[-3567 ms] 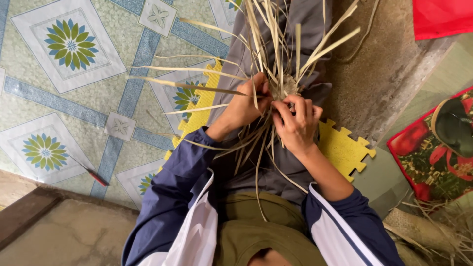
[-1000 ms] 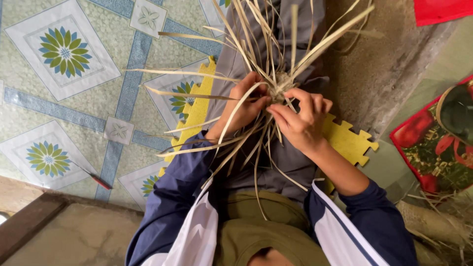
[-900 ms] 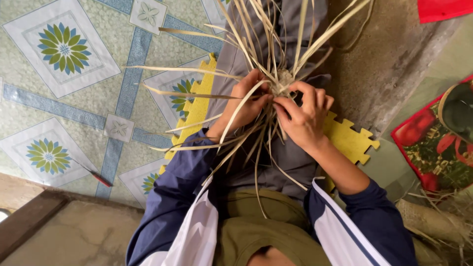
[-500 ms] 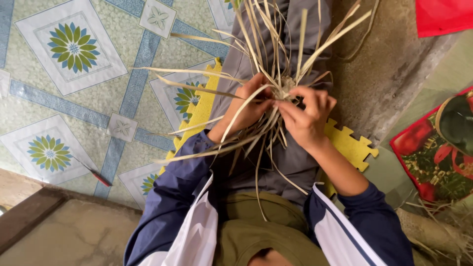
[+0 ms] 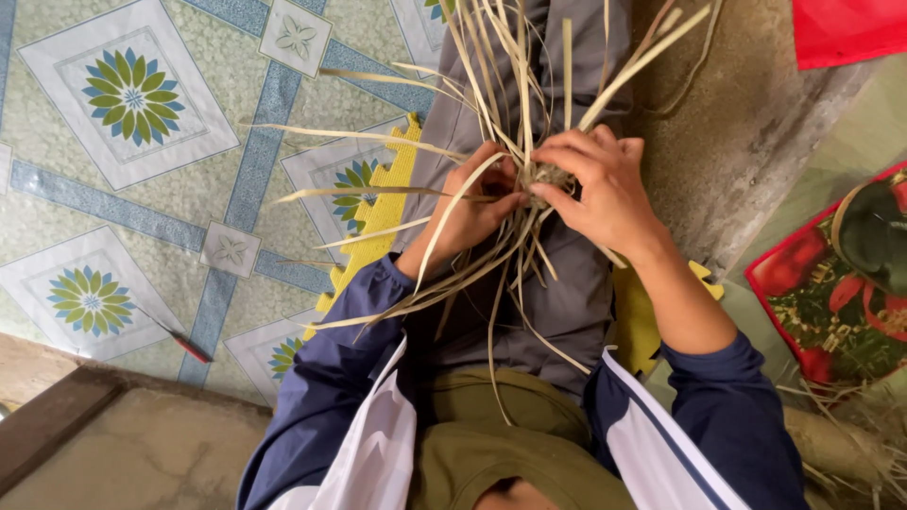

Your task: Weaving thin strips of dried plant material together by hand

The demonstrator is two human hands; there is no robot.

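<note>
Over my lap I hold a bundle of pale dried straw strips (image 5: 515,104) that fan out upward and to the left. My left hand (image 5: 470,210) grips the strips from the left side, fingers curled around them. My right hand (image 5: 600,184) pinches the woven knot (image 5: 546,176) at the centre of the bundle, fingertips meeting those of the left hand. Loose strip ends hang down over my grey trousers (image 5: 557,302). Both arms wear dark blue sleeves.
I sit on a yellow foam puzzle mat (image 5: 378,212) on a floor of patterned floral tiles (image 5: 132,94). A small red-handled tool (image 5: 184,345) lies on the tiles at left. A red printed bag (image 5: 831,293) and more straw (image 5: 850,425) are at right.
Both hands have stayed on the knot, with the fingers shifting as they work the strips. The bundle has tilted slightly and the view has moved a little.
</note>
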